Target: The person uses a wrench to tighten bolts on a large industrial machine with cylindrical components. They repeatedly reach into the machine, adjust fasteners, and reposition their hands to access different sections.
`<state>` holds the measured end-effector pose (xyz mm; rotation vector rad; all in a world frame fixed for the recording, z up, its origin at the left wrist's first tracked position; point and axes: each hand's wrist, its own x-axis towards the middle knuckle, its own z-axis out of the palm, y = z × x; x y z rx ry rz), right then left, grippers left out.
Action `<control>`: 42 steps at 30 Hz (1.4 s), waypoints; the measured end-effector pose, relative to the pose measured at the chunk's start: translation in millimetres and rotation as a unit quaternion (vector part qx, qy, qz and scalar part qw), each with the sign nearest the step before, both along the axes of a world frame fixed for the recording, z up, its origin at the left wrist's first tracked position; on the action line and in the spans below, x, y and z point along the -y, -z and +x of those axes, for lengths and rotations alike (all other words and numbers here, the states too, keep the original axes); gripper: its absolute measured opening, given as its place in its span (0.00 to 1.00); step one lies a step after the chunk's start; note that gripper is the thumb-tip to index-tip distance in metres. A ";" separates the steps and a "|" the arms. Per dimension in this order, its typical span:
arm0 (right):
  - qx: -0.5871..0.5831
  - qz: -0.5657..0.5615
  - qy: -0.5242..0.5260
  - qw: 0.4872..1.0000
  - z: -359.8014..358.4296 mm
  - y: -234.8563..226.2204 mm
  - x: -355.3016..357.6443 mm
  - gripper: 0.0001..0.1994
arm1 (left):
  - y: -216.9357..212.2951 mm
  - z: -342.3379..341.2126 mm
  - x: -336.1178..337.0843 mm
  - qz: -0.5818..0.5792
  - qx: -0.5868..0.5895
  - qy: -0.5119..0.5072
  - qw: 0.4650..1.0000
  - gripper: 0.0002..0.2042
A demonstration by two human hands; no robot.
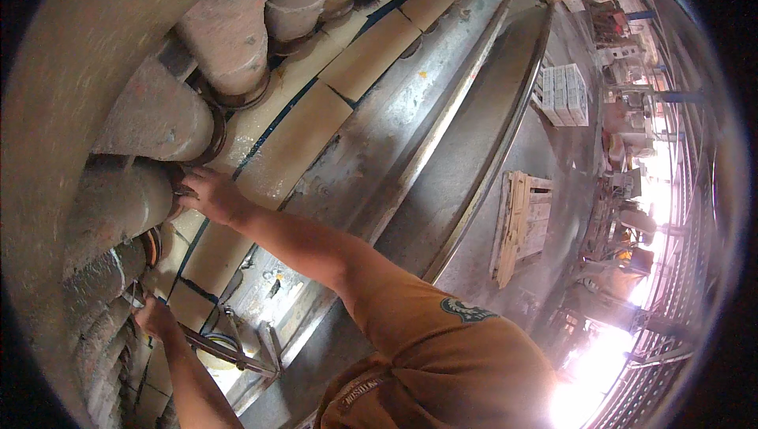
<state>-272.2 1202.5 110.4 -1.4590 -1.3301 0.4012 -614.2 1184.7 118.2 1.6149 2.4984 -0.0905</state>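
Right hand (207, 194) fingers pressed on the pipe (118, 204) end at its ring, left hand (154, 317) grip unclear lower down; a slip could pinch fingers against the ledge (292, 141).

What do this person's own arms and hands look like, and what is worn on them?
Both forearms are bare, with no gloves on the left hand or the right hand. No watch, band or ring can be made out. The right arm comes out of a short orange-brown sleeve carrying a small dark round emblem. The shirt's chest shows dark print.
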 end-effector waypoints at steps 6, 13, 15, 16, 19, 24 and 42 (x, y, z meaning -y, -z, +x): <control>0.014 0.025 -0.015 0.999 -2.8 9.9 -7.6 0.10 | 10.1 -12.0 0.4 0.011 0.032 -0.002 0.999 0.23; 0.083 0.006 -0.062 0.995 3.2 19.5 -11.0 0.08 | -24.6 39.1 -4.6 0.004 0.067 -0.149 0.987 0.23; 0.100 0.031 -0.046 0.993 3.1 11.0 -9.6 0.08 | -6.4 9.8 -1.9 -0.009 0.010 -0.060 0.998 0.23; 0.109 0.042 -0.039 0.992 3.1 7.8 -8.1 0.08 | 0.7 0.3 -2.1 -0.014 -0.008 -0.029 0.999 0.23; 0.011 0.006 -0.002 1.000 -0.3 2.8 -1.5 0.09 | 3.0 -6.5 0.3 -0.014 -0.001 -0.020 1.000 0.23; 0.094 0.028 -0.032 0.995 6.8 5.0 -3.9 0.09 | -24.6 34.6 -1.5 0.010 0.025 -0.076 0.997 0.24; 0.166 0.053 -0.086 0.981 19.1 14.9 -11.6 0.08 | -15.5 27.3 -3.6 0.035 0.087 -0.145 0.985 0.23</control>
